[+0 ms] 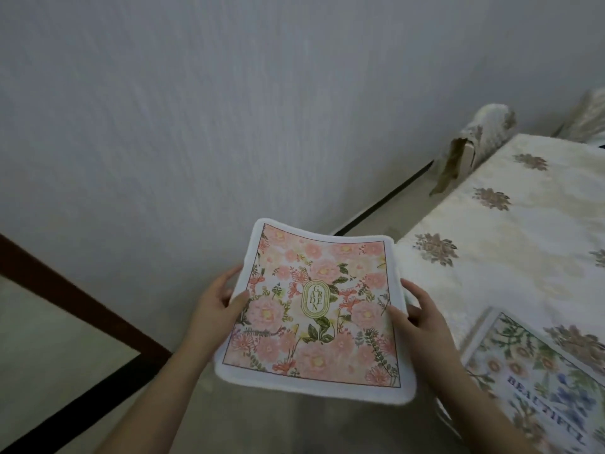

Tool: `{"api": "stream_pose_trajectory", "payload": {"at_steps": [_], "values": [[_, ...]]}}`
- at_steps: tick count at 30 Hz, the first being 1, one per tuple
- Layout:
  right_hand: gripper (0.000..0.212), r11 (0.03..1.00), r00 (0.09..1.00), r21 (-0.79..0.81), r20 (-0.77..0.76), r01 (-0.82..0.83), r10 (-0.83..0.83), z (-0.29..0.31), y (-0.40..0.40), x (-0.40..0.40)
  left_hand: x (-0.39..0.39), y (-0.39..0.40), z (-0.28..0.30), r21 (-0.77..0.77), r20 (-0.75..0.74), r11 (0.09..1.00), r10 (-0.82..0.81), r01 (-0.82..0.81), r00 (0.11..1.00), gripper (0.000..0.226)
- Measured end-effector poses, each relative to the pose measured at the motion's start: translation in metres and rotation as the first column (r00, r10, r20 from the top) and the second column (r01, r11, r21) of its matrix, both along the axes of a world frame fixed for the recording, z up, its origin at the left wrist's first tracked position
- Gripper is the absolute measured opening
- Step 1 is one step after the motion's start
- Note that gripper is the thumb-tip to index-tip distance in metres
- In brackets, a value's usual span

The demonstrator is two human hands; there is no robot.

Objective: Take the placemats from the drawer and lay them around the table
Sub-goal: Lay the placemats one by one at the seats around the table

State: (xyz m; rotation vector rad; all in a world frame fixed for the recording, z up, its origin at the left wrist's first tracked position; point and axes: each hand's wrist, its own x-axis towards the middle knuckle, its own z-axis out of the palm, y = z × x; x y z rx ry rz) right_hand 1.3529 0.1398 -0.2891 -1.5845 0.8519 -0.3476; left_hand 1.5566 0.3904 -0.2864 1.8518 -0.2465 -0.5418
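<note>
I hold a pink floral placemat [314,309] with a white border and a "GARDEN" label, flat and face up in front of me. My left hand [217,301] grips its left edge, thumb on top. My right hand [417,311] grips its right edge, thumb on top. The mat hangs over the floor, just left of the table [510,244], which wears a cream cloth with flower motifs. A second placemat [540,385], blue and green with the word "BEAUTIFUL", lies on the table at the lower right. The drawer is out of view.
A white wall [196,109] fills the upper left. A chair with a patterned cover [474,145] stands at the table's far side, and another covered chair [589,116] shows at the right edge. A dark wooden frame [82,303] runs along the lower left.
</note>
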Motion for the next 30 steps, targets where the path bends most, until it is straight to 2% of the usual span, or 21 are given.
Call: {"api": "stream_pose_trajectory", "payload": {"at_steps": [3, 8, 14, 25, 30], "values": [[0.045, 1.0, 1.0, 0.024, 0.018, -0.02, 0.019, -0.006, 0.022, 0.034, 0.027, 0.027, 0.006, 0.033, 0.056, 0.999, 0.023, -0.025, 0.998, 0.048], [0.047, 0.996, 0.996, -0.024, 0.006, -0.088, 0.088, -0.007, 0.034, 0.077, 0.054, 0.049, 0.007, 0.021, 0.025, 0.996, 0.09, -0.09, 0.996, 0.05], [0.059, 0.992, 0.993, -0.056, -0.021, -0.117, 0.116, -0.004, 0.018, 0.108, 0.081, 0.039, -0.001, -0.009, -0.008, 0.992, 0.126, -0.126, 0.992, 0.05], [0.055, 0.999, 0.999, 0.025, 0.011, -0.048, 0.048, -0.011, -0.063, 0.176, 0.158, -0.053, 0.006, 0.045, 0.014, 0.991, 0.125, -0.125, 0.992, 0.047], [0.054, 0.999, 0.999, -0.015, 0.001, -0.037, 0.037, -0.008, -0.11, 0.203, 0.188, -0.103, 0.014, 0.048, 0.032, 0.993, 0.104, -0.105, 0.994, 0.048]]}}
